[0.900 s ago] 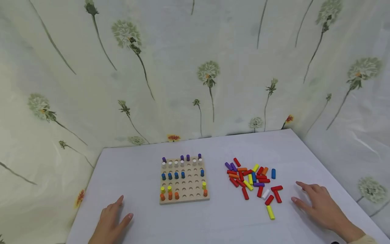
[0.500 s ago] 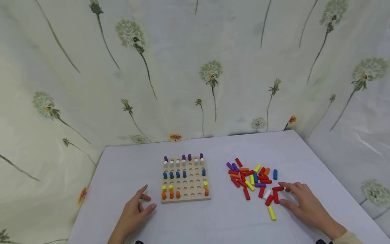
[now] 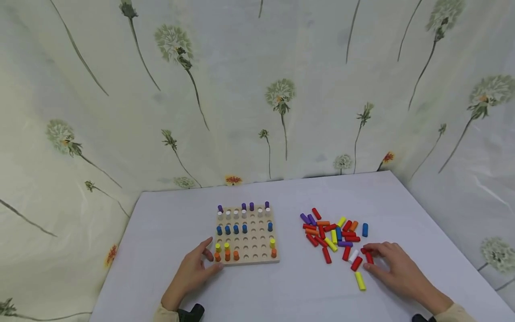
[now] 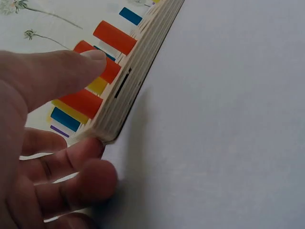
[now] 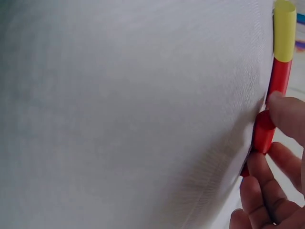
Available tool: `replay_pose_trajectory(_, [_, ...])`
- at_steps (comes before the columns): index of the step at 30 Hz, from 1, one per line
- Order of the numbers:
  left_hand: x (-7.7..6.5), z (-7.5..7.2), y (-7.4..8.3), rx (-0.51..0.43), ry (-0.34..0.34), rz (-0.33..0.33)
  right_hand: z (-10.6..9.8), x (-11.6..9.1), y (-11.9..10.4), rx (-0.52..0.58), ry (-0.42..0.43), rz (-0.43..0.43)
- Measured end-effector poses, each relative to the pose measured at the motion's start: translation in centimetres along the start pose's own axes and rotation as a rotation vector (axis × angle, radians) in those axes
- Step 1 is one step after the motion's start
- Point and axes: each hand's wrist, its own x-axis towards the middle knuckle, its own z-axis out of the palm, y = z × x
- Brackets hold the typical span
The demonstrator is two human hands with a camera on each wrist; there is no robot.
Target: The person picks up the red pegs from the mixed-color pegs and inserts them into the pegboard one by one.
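A square wooden pegboard (image 3: 253, 243) stands left of centre in the head view, with purple, white, blue, yellow and orange pegs upright in some of its holes. My left hand (image 3: 192, 273) is at its near left corner. In the left wrist view the thumb (image 4: 71, 71) lies over the orange pegs (image 4: 83, 104), while a finger touches the corner from below. At the near right of a loose pile, my right hand (image 3: 396, 270) has thumb and fingers bent about a red peg (image 3: 369, 258). Another red peg (image 3: 363, 251) lies under its index fingertip, partly hidden.
Loose red, purple, orange, yellow and blue pegs (image 3: 322, 232) are scattered right of the board. A white peg (image 3: 353, 256) and a red peg (image 3: 356, 264) lie left of my right hand, a yellow peg (image 3: 360, 281) nearer me. The white table (image 3: 289, 286) ends at a flowered curtain (image 3: 225, 112).
My left hand has moved right and forward to the board's corner. My right hand has moved left into the pile's edge, and the red peg between its thumb and fingers has shifted.
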Motion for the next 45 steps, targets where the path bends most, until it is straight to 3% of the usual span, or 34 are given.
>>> replay_pose_trajectory(14, [-0.1,1.5,-1.6,0.046,0.139,-0.002,0.4,0.3,-0.4,0.057,-0.024,0.033])
replay_pose_trajectory(25, [-0.3,1.7,-2.0,0.036,0.159,0.004,0.1,-0.2,-1.0,0.049,0.026,-0.034])
replay_pose_trajectory(35, [-0.2,1.5,-1.8,-0.004,0.149,0.015,-0.6,1.6,-3.7,0.087,0.186,-0.107])
replay_pose_trajectory(45, [0.4,1.5,-2.0,0.02,0.155,0.012,-0.7,5.4,-8.7,0.217,0.349,-0.293])
